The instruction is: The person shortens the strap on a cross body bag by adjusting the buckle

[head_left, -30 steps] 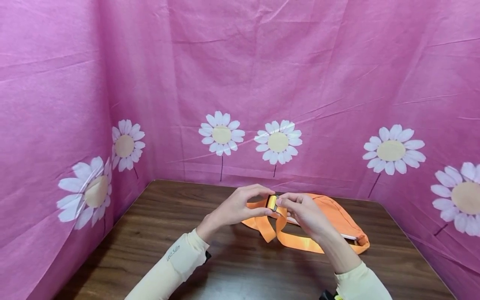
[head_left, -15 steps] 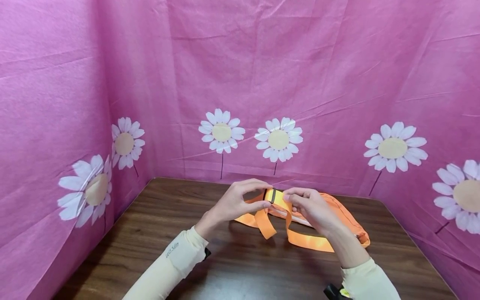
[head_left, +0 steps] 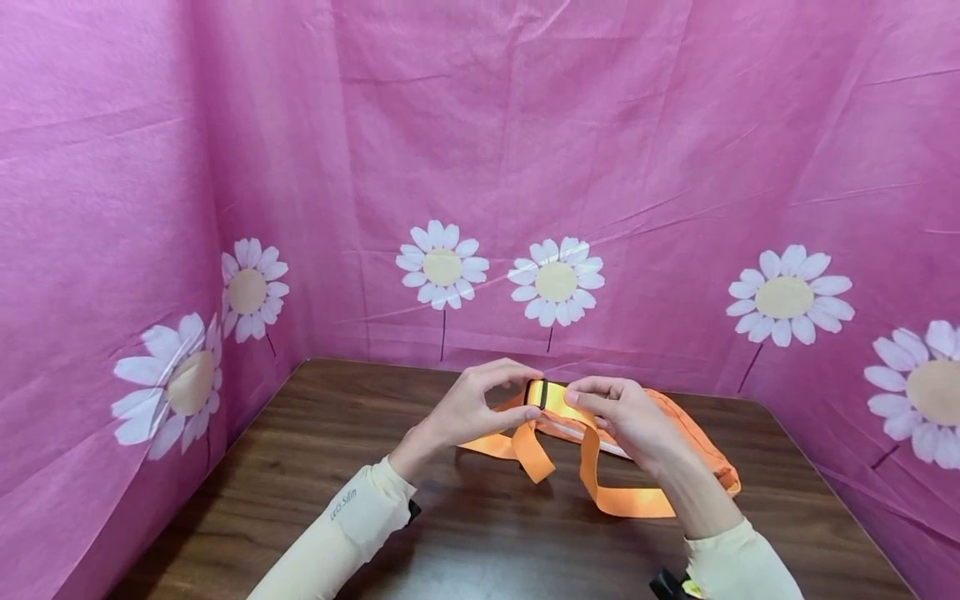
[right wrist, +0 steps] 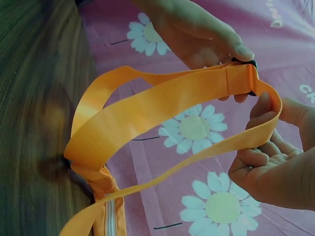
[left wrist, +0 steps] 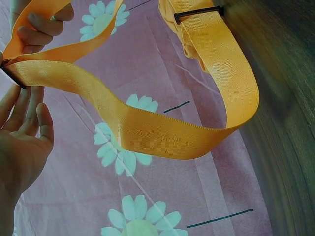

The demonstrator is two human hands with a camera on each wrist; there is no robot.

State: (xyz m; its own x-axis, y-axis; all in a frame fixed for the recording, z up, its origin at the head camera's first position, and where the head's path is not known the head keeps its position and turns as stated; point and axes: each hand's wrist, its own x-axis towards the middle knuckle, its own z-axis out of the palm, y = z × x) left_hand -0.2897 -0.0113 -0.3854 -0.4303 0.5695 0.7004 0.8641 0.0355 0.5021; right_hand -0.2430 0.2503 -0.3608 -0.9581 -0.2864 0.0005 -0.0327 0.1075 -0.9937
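Both forearms slant inward from the near edge of the worktop (head_left: 465, 550), and the hands meet above it, close to the far edge and right of its middle. The left hand (head_left: 459, 410) has its thumb low and its fingers arched above, leaving a gap shaped like a C; the tips pinch the ends of a black slider buckle (head_left: 544, 393) between them. The right hand (head_left: 637, 423) faces it, fingers curled in toward the palm, thumb and forefinger pinching the orange strap (head_left: 633, 502) just beside the buckle. The strap passes through that buckle, loops below the hands and dips toward the worktop. The orange bag (head_left: 688, 433) lies along the far edge toward the far right corner, partly behind the right hand, its pale zipper (right wrist: 111, 216) clearest in the right wrist view. A second slider (left wrist: 199, 13) (seen from the left wrist) crosses the strap well apart from the left hand. Cream sleeves (head_left: 348, 525) cover both forearms.
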